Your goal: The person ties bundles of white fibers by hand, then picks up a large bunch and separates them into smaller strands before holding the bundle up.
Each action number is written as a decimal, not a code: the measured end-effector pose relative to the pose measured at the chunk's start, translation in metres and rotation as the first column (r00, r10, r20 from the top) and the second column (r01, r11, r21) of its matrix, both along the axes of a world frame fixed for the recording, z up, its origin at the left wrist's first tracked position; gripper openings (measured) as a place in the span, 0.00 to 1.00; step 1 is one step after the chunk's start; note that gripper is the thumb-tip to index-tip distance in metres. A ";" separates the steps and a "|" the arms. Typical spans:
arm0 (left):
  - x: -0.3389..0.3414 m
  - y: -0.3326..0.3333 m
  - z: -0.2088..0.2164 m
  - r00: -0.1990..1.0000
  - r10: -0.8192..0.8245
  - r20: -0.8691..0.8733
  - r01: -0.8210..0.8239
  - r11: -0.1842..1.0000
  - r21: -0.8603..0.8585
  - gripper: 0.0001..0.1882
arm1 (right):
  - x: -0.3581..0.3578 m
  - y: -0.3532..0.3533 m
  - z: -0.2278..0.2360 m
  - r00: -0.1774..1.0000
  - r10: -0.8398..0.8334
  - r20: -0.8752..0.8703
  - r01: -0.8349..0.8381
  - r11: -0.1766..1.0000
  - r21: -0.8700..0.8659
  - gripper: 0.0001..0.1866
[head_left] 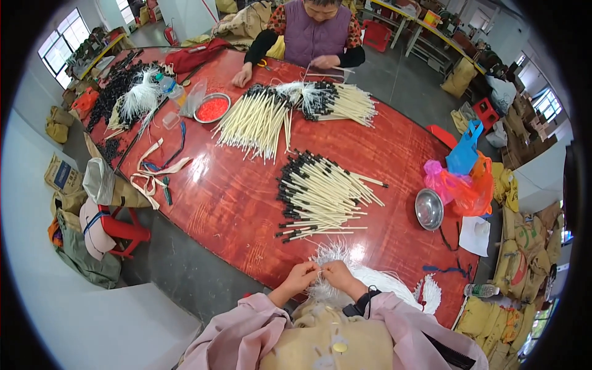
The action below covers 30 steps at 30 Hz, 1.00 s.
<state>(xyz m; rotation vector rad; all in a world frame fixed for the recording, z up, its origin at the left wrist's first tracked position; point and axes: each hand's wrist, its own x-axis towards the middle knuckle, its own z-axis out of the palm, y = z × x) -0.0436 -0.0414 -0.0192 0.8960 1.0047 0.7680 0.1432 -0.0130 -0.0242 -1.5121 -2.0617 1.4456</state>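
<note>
Glossy red desk, grey floor, sacks far right; left fingers, right fingers pinching white strands.

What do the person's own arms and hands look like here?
The left hand and right hand are gloveless. The left sleeve and right sleeve are loose, creased, pale pink. A black cuff or band circles the right wrist; a dark zip-like strip shows lower on that side.

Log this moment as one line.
left hand: at thin white strands, grip unclear | right hand: beside it, same strands | ahead: loosely piled cream black-tipped sticks | rightward: round silver metal bowl
</note>
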 end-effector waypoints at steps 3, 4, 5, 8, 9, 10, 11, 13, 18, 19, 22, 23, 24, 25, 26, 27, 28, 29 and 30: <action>0.001 -0.001 0.005 0.996 -0.086 0.003 0.086 0.991 0.107 0.06 | -0.003 -0.004 -0.003 0.997 -0.010 0.072 0.003 0.996 0.088 0.12; 0.001 0.002 0.000 0.996 -0.056 -0.074 0.074 0.963 0.260 0.07 | -0.004 0.002 -0.003 0.991 0.048 0.127 -0.069 0.984 0.167 0.13; -0.003 0.004 0.004 0.992 -0.088 -0.092 0.102 0.981 0.165 0.08 | -0.003 0.002 -0.005 0.992 0.009 0.128 -0.027 0.989 0.143 0.14; -0.024 0.011 -0.009 0.985 0.074 -0.153 -0.072 0.997 0.020 0.08 | -0.013 0.011 0.008 0.995 -0.038 0.094 0.022 0.986 0.164 0.15; -0.031 0.007 -0.009 0.967 0.191 -0.171 -0.197 0.980 -0.019 0.08 | -0.016 0.006 0.011 0.999 -0.034 0.023 0.030 0.989 0.144 0.14; -0.032 0.013 -0.010 0.937 0.298 -0.181 -0.310 0.950 -0.040 0.09 | -0.012 0.008 0.015 0.998 -0.043 -0.037 0.048 0.989 0.143 0.14; -0.040 0.016 -0.008 0.897 0.314 -0.312 -0.337 0.941 -0.021 0.08 | -0.010 0.007 0.014 0.998 -0.046 -0.038 0.050 0.993 0.103 0.14; -0.045 0.011 -0.012 0.839 0.312 -0.447 -0.355 0.935 -0.014 0.08 | -0.007 0.005 0.015 0.998 0.034 -0.045 -0.024 0.981 0.195 0.10; -0.011 0.006 -0.017 0.677 0.386 -0.626 -0.096 0.890 0.446 0.10 | -0.013 -0.010 0.026 0.997 0.064 0.044 -0.072 0.973 0.220 0.09; -0.003 0.007 -0.008 0.650 0.342 -0.678 -0.049 0.910 0.412 0.10 | -0.013 -0.013 0.030 0.997 0.059 0.051 -0.070 0.969 0.239 0.07; 0.006 0.007 -0.012 0.624 0.283 -0.729 0.030 0.923 0.384 0.11 | -0.012 -0.020 0.036 0.997 0.046 0.065 -0.063 0.958 0.281 0.06; 0.008 0.010 -0.015 0.625 0.274 -0.731 0.057 0.918 0.393 0.11 | -0.010 -0.020 0.037 0.998 0.025 0.065 -0.043 0.960 0.278 0.06; 0.009 0.012 -0.019 0.626 0.266 -0.733 0.084 0.912 0.402 0.10 | -0.008 -0.020 0.037 0.998 0.006 0.065 -0.024 0.961 0.276 0.07; 0.008 0.014 -0.022 0.626 0.264 -0.733 0.086 0.912 0.401 0.10 | -0.007 -0.019 0.037 0.998 -0.013 0.065 -0.005 0.962 0.272 0.07; 0.004 0.017 -0.024 0.704 0.263 -0.659 0.012 0.924 0.382 0.10 | -0.007 -0.018 0.038 0.998 -0.016 0.065 -0.002 0.963 0.271 0.07; 0.000 0.019 -0.026 0.772 0.267 -0.577 -0.060 0.934 0.352 0.09 | -0.008 -0.016 0.039 0.999 -0.016 0.030 0.006 0.960 0.279 0.07; -0.004 0.020 -0.026 0.830 0.273 -0.486 -0.126 0.941 0.312 0.09 | -0.008 -0.014 0.041 1.000 -0.017 -0.002 0.017 0.958 0.286 0.07; -0.009 0.020 -0.025 0.831 0.269 -0.487 -0.124 0.943 0.310 0.09 | -0.007 -0.014 0.042 0.999 -0.018 -0.036 0.027 0.956 0.292 0.06; -0.017 0.019 -0.024 0.883 0.251 -0.396 -0.216 0.968 0.130 0.09 | -0.006 -0.014 0.042 0.999 -0.019 -0.036 0.029 0.957 0.289 0.06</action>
